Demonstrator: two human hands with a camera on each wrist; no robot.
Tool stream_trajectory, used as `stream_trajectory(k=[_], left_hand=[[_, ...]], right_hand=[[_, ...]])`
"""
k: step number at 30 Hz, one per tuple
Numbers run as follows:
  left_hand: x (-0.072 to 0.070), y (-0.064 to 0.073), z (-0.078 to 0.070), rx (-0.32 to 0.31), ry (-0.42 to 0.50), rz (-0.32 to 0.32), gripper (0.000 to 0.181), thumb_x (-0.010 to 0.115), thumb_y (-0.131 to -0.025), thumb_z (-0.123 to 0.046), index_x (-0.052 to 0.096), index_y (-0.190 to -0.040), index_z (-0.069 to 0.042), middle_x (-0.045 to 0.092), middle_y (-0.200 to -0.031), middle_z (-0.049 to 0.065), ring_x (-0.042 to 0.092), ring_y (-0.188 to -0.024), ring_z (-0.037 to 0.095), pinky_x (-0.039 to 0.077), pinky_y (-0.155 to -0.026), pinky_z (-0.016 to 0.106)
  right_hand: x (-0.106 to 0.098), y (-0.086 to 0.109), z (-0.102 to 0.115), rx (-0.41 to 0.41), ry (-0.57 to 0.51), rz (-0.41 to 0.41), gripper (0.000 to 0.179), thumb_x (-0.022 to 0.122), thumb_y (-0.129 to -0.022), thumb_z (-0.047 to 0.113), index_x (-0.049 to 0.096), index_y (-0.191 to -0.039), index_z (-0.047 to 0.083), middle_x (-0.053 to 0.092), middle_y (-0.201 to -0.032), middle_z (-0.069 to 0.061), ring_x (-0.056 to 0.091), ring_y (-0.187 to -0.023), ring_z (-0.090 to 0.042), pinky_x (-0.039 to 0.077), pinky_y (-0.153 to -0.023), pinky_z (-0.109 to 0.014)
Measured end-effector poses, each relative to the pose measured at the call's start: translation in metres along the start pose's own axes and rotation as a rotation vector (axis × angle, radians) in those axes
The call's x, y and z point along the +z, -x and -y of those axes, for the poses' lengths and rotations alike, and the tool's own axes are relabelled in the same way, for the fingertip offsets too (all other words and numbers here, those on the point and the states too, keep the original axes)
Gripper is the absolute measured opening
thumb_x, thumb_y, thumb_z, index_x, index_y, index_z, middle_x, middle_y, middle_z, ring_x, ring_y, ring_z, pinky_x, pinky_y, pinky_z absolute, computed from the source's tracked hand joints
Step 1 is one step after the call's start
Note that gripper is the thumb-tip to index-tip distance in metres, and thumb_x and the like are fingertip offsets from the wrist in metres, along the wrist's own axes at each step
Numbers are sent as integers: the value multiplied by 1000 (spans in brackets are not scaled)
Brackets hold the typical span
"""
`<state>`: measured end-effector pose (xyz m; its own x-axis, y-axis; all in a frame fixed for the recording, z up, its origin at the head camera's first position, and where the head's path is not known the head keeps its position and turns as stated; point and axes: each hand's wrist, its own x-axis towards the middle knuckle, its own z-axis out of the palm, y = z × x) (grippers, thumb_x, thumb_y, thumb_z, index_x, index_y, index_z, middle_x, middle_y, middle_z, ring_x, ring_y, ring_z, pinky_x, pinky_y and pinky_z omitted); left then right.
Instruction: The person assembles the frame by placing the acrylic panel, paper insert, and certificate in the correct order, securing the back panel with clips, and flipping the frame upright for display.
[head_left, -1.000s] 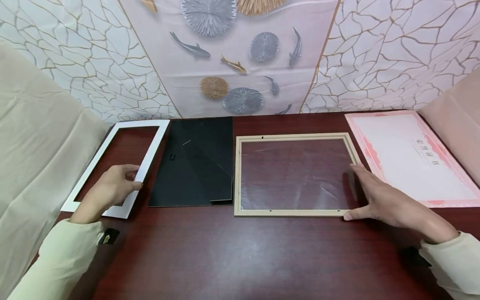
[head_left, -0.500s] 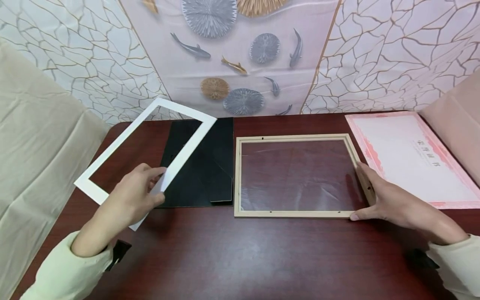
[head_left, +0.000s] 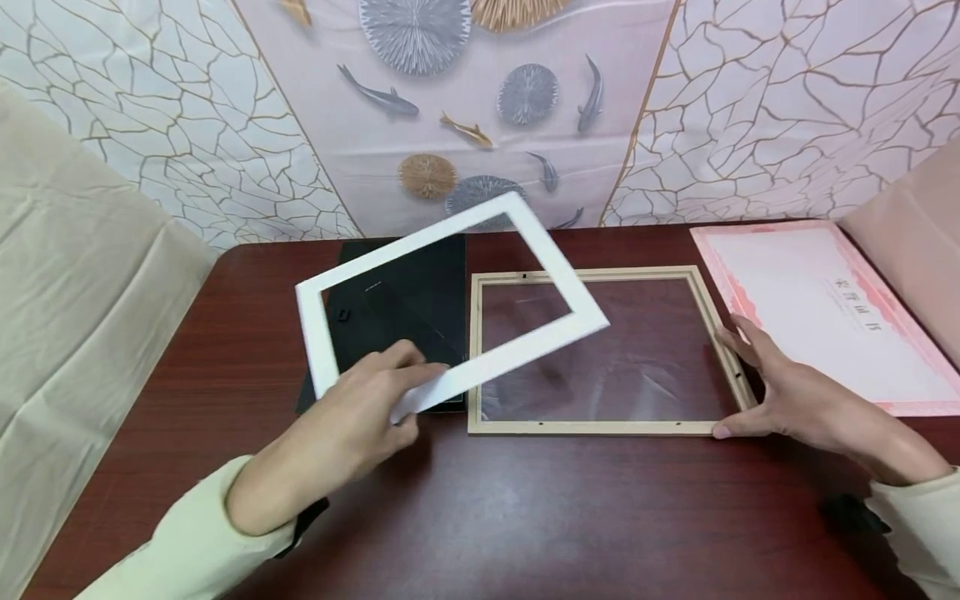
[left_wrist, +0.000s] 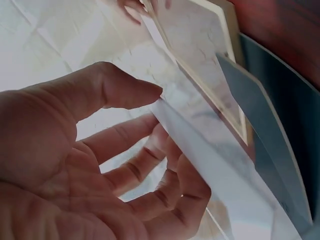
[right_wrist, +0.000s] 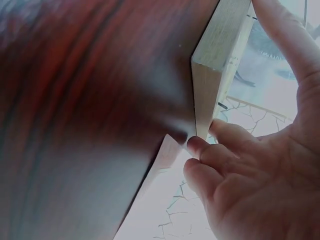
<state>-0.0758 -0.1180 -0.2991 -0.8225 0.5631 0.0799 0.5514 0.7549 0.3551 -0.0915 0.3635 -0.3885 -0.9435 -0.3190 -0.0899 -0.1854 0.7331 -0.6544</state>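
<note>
My left hand (head_left: 341,433) pinches the white picture mat (head_left: 468,372) by one long edge and holds it tilted in the air. The mat overlaps the black frame backing (head_left: 420,283) and the left part of the wooden picture frame (head_left: 585,427) in the head view. In the left wrist view, the thumb and fingers close on the mat's edge (left_wrist: 200,155). My right hand (head_left: 802,392) touches the right end of the wooden frame, thumb at its near corner and fingers spread along its short side. Clear sheeting fills the frame, which lies flat on the table.
A pink-bordered certificate (head_left: 825,317) lies at the right, just beyond the frame. The dark red table (head_left: 525,508) ends at a patterned cloth backdrop (head_left: 750,108). A beige cloth (head_left: 82,333) hangs along the left side.
My left hand has lifted the white mat from the table's left side, carried it right and turned it. My right hand has shifted slightly right along the frame's end.
</note>
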Motion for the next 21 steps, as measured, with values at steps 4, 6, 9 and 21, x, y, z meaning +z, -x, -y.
stream_trajectory(k=[4,6,9,21], left_hand=[[14,-17,-14,44,-29,63,54,71,-83,4,72,-134,-14,63,-112,-3,57,-93,20,49,-80,33],[21,-26,-19,71,-27,102,52,72,-85,4,72,-135,-14,62,-113,-2,54,-91,20,47,-77,31],[31,-38,-26,122,-40,145,49,73,-87,4,73,-133,-14,62,-114,0,51,-86,21,45,-70,28],[58,-75,-46,196,-101,236,50,66,-89,7,74,-133,-15,65,-119,3,48,-79,22,41,-60,26]], right_hand=[[-1,-1,-1,-5,8,0,137,96,-71,14,-2,-167,2,28,-166,-33,28,-119,31,21,-88,3],[0,-1,-1,-11,8,0,137,97,-71,11,-1,-166,1,28,-164,-35,30,-115,31,24,-86,2],[1,-2,-2,-30,14,-3,136,97,-69,9,1,-165,-1,29,-163,-37,28,-115,32,24,-86,1],[3,-1,-5,-28,37,-15,138,97,-70,16,0,-167,3,27,-166,-33,20,-138,22,15,-93,7]])
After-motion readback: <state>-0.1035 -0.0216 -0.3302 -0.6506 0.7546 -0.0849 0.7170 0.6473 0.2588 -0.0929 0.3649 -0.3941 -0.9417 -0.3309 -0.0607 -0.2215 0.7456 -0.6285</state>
